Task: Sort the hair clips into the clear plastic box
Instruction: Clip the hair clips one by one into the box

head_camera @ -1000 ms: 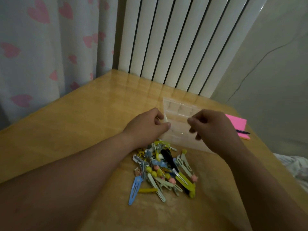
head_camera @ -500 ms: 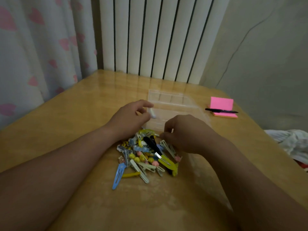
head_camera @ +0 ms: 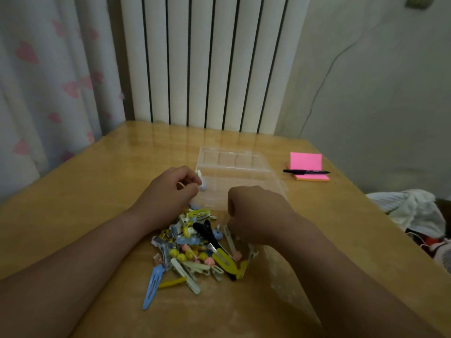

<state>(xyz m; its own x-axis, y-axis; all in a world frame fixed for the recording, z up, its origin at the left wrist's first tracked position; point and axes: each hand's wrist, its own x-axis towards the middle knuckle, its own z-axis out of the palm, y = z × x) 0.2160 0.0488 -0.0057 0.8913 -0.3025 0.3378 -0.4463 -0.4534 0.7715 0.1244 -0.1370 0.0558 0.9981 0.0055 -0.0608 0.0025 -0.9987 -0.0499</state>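
A heap of coloured hair clips point(head_camera: 195, 250) lies on the wooden table point(head_camera: 97, 196), with a long blue clip point(head_camera: 152, 287) at its near left. Behind the heap stands the clear plastic box point(head_camera: 234, 167), divided into compartments. My left hand point(head_camera: 168, 193) hovers at the box's left front corner and pinches a small pale clip point(head_camera: 200, 181) between thumb and fingers. My right hand point(head_camera: 256, 213) is curled down onto the right side of the heap, its fingertips among the white clips; what they hold is hidden.
A pink sticky-note pad point(head_camera: 307, 167) with a black pen point(head_camera: 306, 171) across it lies at the right rear of the table. Crumpled white cloth point(head_camera: 412, 211) sits beyond the table's right edge. A white radiator point(head_camera: 207, 62) and a heart-patterned curtain point(head_camera: 48, 81) stand behind.
My right hand came down from the box's front edge onto the right side of the clip heap. My left hand stayed by the box corner with the pale clip. The camera shifted.
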